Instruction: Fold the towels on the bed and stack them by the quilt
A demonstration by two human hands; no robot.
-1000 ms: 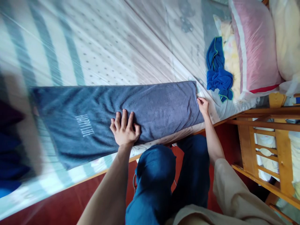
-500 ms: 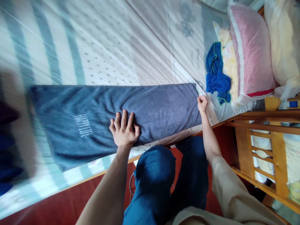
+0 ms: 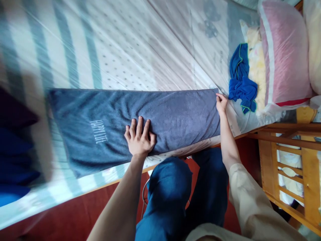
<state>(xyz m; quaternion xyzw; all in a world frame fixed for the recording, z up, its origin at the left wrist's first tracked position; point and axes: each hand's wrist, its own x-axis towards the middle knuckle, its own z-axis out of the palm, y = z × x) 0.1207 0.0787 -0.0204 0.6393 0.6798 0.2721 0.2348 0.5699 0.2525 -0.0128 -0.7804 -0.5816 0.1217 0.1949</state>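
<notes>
A long blue-grey towel with white lettering near its left end lies across the bed, with wrinkles around its middle. My left hand rests on the towel's middle, palm down and fingers spread. At the towel's right edge, close to the far corner, my right hand pinches the fabric between thumb and fingers.
A crumpled bright blue cloth lies beyond my right hand, beside a pink pillow. Dark blue fabric is at the left. A wooden bed rail stands at the right. My knees are against the bed's near edge.
My right hand has moved up along the towel's right edge, nearer the far corner. My left hand stays spread on the towel. The whole view has shifted slightly.
</notes>
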